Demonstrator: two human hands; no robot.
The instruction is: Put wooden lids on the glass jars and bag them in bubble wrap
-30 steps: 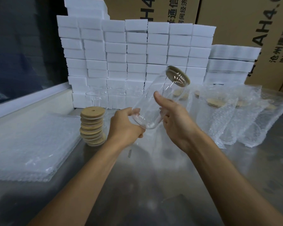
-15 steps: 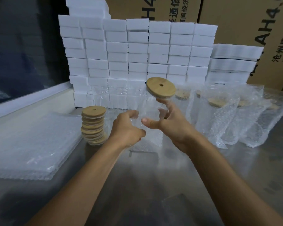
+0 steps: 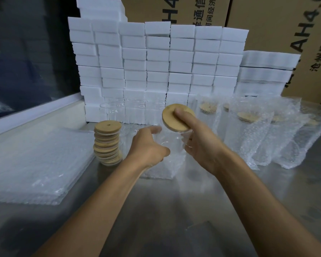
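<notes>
Centre frame, the lidded glass jar (image 3: 171, 143) is sitting inside a bubble wrap bag (image 3: 163, 164); the left hand (image 3: 146, 148) is pinching the bag's edge, while the right hand (image 3: 200, 143) is curling round the bagged jar, one fingertip pressing the wooden lid (image 3: 177, 117).

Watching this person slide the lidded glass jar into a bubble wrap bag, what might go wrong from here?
The wooden lid sits tilted on the glass jar with only the right hand's thumb on it, so it might slip off. The left hand works close to the lid stack, which already leans; a nudge could topple it. The bubble wrap bag looks slack and may snag the jar.
</notes>
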